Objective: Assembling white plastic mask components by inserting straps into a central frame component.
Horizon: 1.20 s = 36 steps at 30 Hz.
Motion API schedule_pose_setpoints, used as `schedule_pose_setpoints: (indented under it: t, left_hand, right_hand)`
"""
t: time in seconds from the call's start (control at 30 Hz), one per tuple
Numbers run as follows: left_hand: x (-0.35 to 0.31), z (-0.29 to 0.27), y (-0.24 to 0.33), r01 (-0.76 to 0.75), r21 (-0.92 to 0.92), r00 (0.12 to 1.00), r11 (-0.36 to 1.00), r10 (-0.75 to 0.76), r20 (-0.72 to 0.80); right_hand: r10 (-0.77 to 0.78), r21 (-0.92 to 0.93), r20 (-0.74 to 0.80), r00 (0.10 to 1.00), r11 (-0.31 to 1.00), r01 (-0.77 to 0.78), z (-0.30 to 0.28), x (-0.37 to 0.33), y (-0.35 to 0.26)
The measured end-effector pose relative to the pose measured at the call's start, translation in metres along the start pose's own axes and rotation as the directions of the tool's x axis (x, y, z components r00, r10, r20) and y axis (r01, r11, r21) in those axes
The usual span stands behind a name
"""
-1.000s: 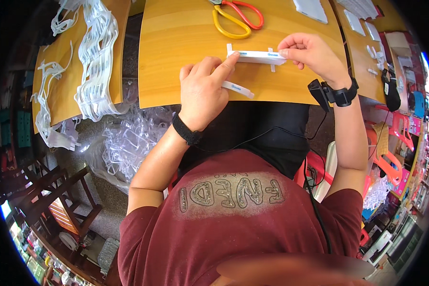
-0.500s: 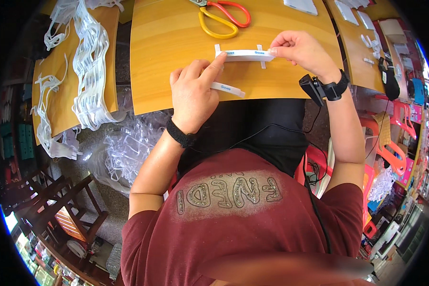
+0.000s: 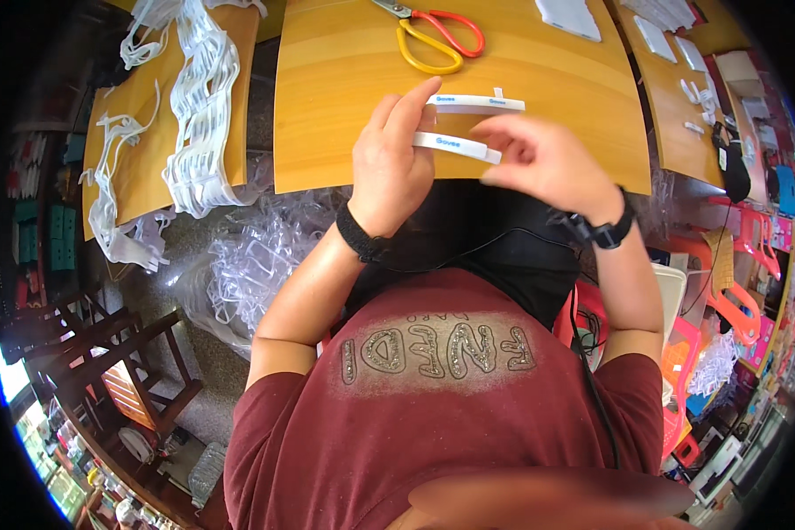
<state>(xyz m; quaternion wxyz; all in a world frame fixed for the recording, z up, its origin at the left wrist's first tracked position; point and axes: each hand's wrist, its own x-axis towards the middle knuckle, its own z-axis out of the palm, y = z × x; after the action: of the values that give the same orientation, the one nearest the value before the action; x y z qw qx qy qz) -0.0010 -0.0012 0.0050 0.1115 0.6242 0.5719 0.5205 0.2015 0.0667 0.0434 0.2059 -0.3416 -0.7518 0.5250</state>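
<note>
My left hand point(image 3: 396, 159) holds one end of a narrow white strip point(image 3: 450, 144) with blue print, its fingers pointing away from me. The strip's free end sticks out to the right above the near part of the table point(image 3: 344, 115). Close to that end is my right hand point(image 3: 548, 163), slightly blurred, with thumb and fingertips apart on either side of it. Just beyond lies a second white printed strip point(image 3: 479, 103), with a small white tab point(image 3: 498, 92) showing behind its right part. My left fingers cover its left end.
Scissors point(image 3: 433, 44) with one red and one yellow handle lie at the far side. White folded sheets point(image 3: 567, 18) rest at the far right. Long white strips point(image 3: 201, 106) drape over the left table. Clear plastic scraps point(image 3: 261, 256) fill a bag below.
My right hand has left the right end of the far strip and come down toward the held strip. My left fingertip has lifted from the far strip, raising the held one.
</note>
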Motion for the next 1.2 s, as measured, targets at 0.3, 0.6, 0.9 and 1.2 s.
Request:
schedule_pose_setpoints:
  t: [0.3, 0.6, 0.9, 1.2]
  left_hand:
    - [-0.009, -0.005, 0.031, -0.156, -0.124, 0.969, 0.98, 0.176, 0.171]
    - [-0.004, -0.008, 0.04, -0.354, -0.195, 0.925, 0.915, 0.374, 0.073]
    - [-0.005, -0.01, 0.054, -0.22, -0.299, 0.912, 0.929, 0.304, 0.275]
    - [0.005, -0.01, 0.056, -0.36, -0.162, 0.867, 0.919, 0.394, 0.305]
  right_hand:
    - [0.18, 0.934, -0.108, 0.978, 0.354, 0.038, 0.033, -0.02, -0.004]
    - [0.132, 0.783, 0.029, 0.991, 0.613, -0.104, 0.007, -0.045, -0.025]
    - [0.126, 0.912, -0.149, 0.981, 0.401, 0.088, 0.025, -0.046, -0.021]
    - [0.116, 0.629, -0.351, 0.929, 0.764, 0.143, 0.033, -0.048, -0.012]
